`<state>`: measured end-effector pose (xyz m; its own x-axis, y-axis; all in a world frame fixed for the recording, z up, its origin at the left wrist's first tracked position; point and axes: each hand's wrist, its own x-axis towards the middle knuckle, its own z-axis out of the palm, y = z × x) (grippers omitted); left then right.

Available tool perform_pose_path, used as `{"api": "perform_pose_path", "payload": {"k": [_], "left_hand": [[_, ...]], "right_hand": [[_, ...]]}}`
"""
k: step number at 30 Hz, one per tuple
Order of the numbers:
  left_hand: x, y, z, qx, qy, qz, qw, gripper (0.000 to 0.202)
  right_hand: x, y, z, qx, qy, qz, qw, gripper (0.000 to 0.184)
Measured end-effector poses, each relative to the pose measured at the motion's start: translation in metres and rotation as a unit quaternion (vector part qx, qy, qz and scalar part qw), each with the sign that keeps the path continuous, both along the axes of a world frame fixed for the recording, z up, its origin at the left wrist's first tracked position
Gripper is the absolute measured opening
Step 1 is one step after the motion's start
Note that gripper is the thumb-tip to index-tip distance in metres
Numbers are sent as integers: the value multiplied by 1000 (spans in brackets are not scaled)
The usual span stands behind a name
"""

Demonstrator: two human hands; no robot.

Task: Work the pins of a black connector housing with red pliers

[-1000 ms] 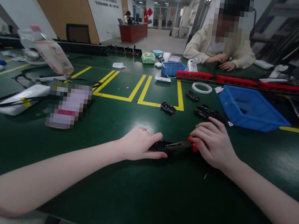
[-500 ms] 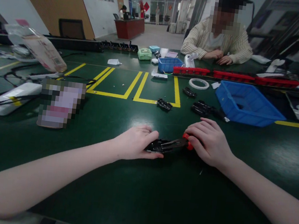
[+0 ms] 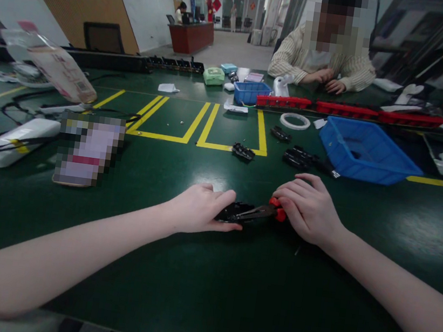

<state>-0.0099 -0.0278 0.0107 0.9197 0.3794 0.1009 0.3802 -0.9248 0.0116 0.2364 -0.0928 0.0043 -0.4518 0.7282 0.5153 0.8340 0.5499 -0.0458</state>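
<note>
My left hand (image 3: 203, 208) is closed around a black plastic part (image 3: 236, 210) just above the green table (image 3: 188, 292). Red-handled pliers (image 3: 262, 211) are gripped in my right hand (image 3: 309, 209), their long metal jaws pointing left and reaching onto the black part. Whether the jaws pinch anything there is too small to tell. My right fingers cover most of the red handles. Beyond my hands lie similar black parts (image 3: 243, 151), with a bigger dark cluster (image 3: 299, 158) nearer the right.
A blue bin (image 3: 370, 153) stands at the right, behind a roll of white tape (image 3: 295, 122). Red strips (image 3: 347, 111) run across the back. At left are a phone (image 3: 92, 152), a white box (image 3: 14, 141) and a tilted bottle (image 3: 63, 69). Opposite sits a person (image 3: 320, 64).
Both hands keep nearly the same hold, and the pliers' jaws look slightly more spread over the black part. The whole view has shifted a little. The person opposite has moved their hands slightly.
</note>
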Motion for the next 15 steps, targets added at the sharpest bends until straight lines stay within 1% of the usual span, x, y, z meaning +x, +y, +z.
{"api": "perform_pose_path", "payload": {"k": [6,10,12,15], "left_hand": [[-1,0,-2,36,-33,-4,999,42],[0,-1,-1,70,-37,14,997,46],[0,-1,-1,68,-31,22,997,46],[0,0,0,24,-21,24,999,43]], "right_hand": [[-1,1,1,-10,4,-8,1000,34],[-2,2,0,-16,7,-17,1000,33],[-2,2,0,-14,8,-18,1000,33],[-2,2,0,-12,8,-21,1000,33]]}}
